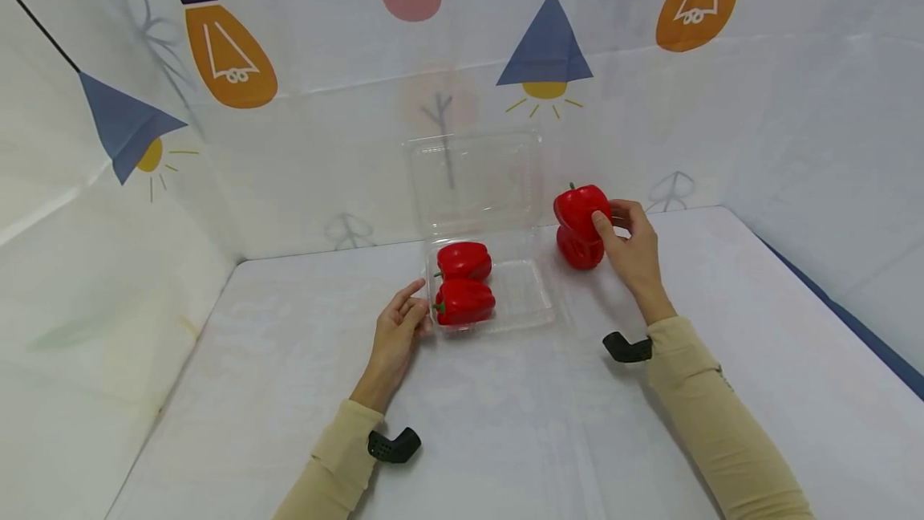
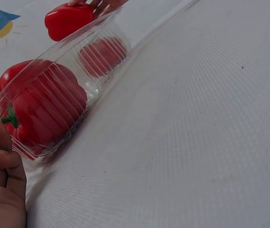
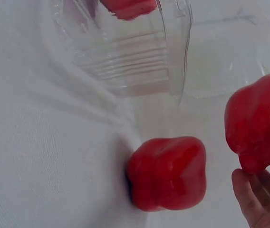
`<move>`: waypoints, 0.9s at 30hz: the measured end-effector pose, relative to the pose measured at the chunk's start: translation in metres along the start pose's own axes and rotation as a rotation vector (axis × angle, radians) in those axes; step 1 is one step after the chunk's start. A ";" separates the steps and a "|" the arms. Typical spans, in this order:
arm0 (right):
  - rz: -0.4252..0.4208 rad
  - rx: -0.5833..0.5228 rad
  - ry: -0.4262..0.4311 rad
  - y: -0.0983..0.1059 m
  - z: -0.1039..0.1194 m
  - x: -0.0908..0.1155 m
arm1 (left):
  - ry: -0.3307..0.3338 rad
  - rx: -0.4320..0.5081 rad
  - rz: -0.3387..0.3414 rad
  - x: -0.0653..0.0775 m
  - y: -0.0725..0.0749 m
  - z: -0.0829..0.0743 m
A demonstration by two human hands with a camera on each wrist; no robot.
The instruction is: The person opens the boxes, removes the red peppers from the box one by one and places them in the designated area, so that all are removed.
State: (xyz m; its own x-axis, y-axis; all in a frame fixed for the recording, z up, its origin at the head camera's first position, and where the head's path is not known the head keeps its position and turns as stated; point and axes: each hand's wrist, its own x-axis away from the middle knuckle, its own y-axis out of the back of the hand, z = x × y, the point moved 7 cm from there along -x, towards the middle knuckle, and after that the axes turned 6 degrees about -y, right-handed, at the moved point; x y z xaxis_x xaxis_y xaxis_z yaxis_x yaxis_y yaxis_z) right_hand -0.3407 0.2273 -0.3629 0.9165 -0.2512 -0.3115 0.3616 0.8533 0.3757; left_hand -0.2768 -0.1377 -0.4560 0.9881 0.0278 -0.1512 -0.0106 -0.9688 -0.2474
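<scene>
- Red pepper (image 1: pixel 580 209) hung in the air near the far edge of the surface (image 1: pixel 505 432), its green stem upward.
- I had my right grip (image 1: pixel 634 255) pinching it from the right, thumb in front and fingers bent behind.
- Standing pepper (image 1: pixel 580 252) rested on the surface just below; my right wrist view showed a gap between the two.
- Clear container (image 1: pixel 523 287) sat to their left, its transparent lid (image 1: pixel 476 183) raised at the back.
- I counted two more inside, the near pepper (image 1: pixel 465 303) and the far pepper (image 1: pixel 464 259), lying on their sides in the left half, stems to the left.
- I had my left grip (image 1: pixel 395 331) loosely spread, its fingertips against the container's left side, beside the near pepper.
- I could see beige sleeves (image 1: pixel 715 416) on both arms and a black device (image 1: pixel 626 348) by each wrist.
- Behind everything I saw a white backdrop (image 1: pixel 325 159) printed with blue lamps (image 1: pixel 546 46) and orange bulbs (image 1: pixel 234 62).
</scene>
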 end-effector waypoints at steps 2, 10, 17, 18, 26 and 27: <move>-0.015 -0.007 -0.011 0.002 -0.002 -0.001 | -0.001 0.000 0.000 0.000 0.000 0.000; -0.044 -0.040 -0.052 0.008 -0.008 -0.004 | 0.002 -0.006 0.003 0.000 0.001 -0.001; -0.089 -0.080 -0.083 0.016 -0.015 -0.006 | 0.007 -0.008 0.003 0.000 0.000 -0.001; -0.097 -0.084 -0.088 0.017 -0.017 -0.006 | 0.008 -0.008 0.001 0.000 0.000 -0.001; -0.113 -0.097 -0.149 0.022 -0.025 -0.008 | 0.010 -0.006 -0.005 0.001 -0.001 -0.002; -0.111 -0.089 -0.161 0.022 -0.026 -0.008 | 0.011 -0.006 -0.006 0.001 -0.001 -0.002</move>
State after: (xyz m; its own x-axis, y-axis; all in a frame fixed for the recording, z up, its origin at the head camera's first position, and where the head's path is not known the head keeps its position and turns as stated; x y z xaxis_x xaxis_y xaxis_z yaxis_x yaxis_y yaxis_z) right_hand -0.3442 0.2603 -0.3748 0.8899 -0.4096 -0.2006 0.4519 0.8515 0.2660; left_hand -0.2758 -0.1377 -0.4538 0.9898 0.0311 -0.1393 -0.0036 -0.9702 -0.2423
